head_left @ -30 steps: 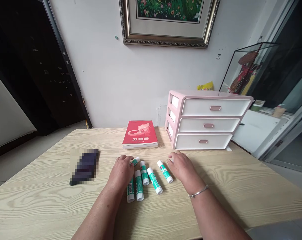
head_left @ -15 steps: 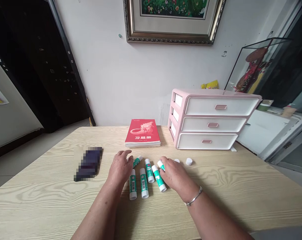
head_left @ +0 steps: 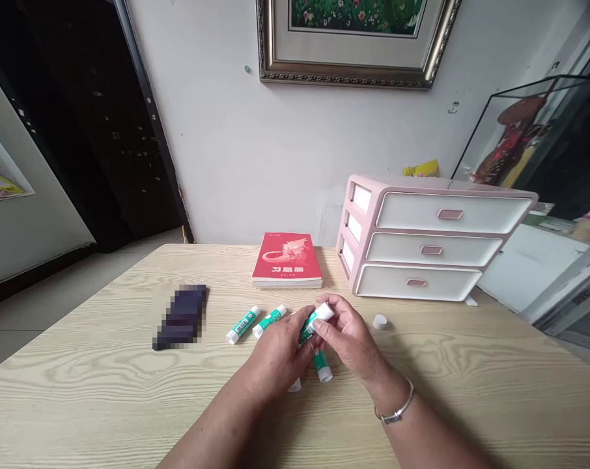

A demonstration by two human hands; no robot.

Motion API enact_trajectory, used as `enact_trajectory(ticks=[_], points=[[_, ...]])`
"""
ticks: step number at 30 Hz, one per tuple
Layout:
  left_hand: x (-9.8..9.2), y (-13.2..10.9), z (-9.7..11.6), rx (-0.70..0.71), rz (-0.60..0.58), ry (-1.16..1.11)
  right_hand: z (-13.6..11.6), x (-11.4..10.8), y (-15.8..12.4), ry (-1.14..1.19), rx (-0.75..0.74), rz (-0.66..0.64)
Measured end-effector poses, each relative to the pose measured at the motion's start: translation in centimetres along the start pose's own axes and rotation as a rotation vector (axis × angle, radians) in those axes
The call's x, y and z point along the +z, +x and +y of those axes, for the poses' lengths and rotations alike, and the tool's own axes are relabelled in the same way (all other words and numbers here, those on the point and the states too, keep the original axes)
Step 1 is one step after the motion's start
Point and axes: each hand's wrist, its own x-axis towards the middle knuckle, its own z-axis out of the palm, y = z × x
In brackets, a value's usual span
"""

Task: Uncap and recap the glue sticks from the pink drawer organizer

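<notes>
Both hands meet over the table around one glue stick (head_left: 307, 329) with a green label, tilted up to the right. My left hand (head_left: 279, 352) wraps its lower part. My right hand (head_left: 348, 333) has thumb and fingers closed about its white upper end. Two more glue sticks, a left one (head_left: 243, 324) and a nearer one (head_left: 270, 320), lie slanted beside my left hand. Below the hands, another glue stick (head_left: 323, 368) and the white end of a further one (head_left: 295, 386) show, partly hidden. A loose white cap (head_left: 379, 322) rests right of my right hand.
A red book (head_left: 286, 260) lies at the table's back edge. A pink and white drawer unit (head_left: 429, 251) stands at the back right. To the left is a dark, pixelated object (head_left: 180, 318). A framed picture (head_left: 353, 71) hangs on the wall.
My hands have come together from apart, now sharing one glue stick. My left hand has moved right, uncovering glue sticks on the left. The view has shifted slightly left.
</notes>
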Motion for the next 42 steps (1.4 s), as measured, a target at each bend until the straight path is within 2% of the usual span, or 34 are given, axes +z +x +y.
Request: enact_trajectory(ticks=[2,5,8,11,13,17,21,24,29,31,33,35,37,40,42], points=[[0.2,0.1,-0.2,-0.018,0.011,0.071,0.1,0.0,0.2,-0.08,0.016,0.04],[0.5,0.0,-0.5,-0.04,-0.003,0.156,0.1,-0.1,0.4,-0.248,-0.051,0.108],[0.4,-0.2,-0.3,-0.059,-0.06,0.108,-0.1,0.1,0.4,-0.334,-0.072,0.16],[-0.2,-0.2,0.3,-0.07,-0.139,-0.086,-0.5,0.3,0.3,-0.34,-0.049,0.197],[-0.5,-0.2,0.6,-0.093,-0.205,-0.253,-0.7,0.3,0.1,-0.355,-0.088,0.207],[-0.6,-0.2,0.4,-0.258,-0.324,-0.581,-1.2,0.3,-0.2,-0.345,-0.187,0.168],[-0.3,-0.4,0.1,-0.406,-0.396,-0.849,-1.5,0.3,-0.6,-0.298,-0.233,0.135],[-0.3,-0.3,0.2,-0.442,-0.433,-0.963,-1.5,0.4,-0.9,-0.296,-0.264,0.117],[-0.7,-0.5,0.8,-0.445,-0.458,-1.005,-0.5,-0.3,-1.6,-0.3,-0.293,0.038],[-1.1,-0.7,0.8,-0.444,-0.479,-1.018,-0.4,-1.3,-1.6,-0.345,-0.301,0.103],[-1.7,-0.9,0.5,-0.44,-0.489,-1.012,-0.6,-2.7,-1.3,-0.381,-0.317,0.3],[-2.4,-1.0,-0.2,-0.397,-0.413,-0.957,-1.3,-3.8,-0.7,-0.399,-0.337,0.533],[-2.9,-0.7,-1.0,-0.326,-0.218,-0.796,-1.8,-4.5,-0.1,-0.479,-0.328,0.641],[-3.4,0.1,-2.3,-0.3,0.119,-0.299,-1.9,-4.7,0.8,-0.737,-0.237,0.593],[-3.6,0.7,-3.4,-0.339,0.235,0.06,-1.6,-4.9,1.1,-0.885,-0.17,0.544]])
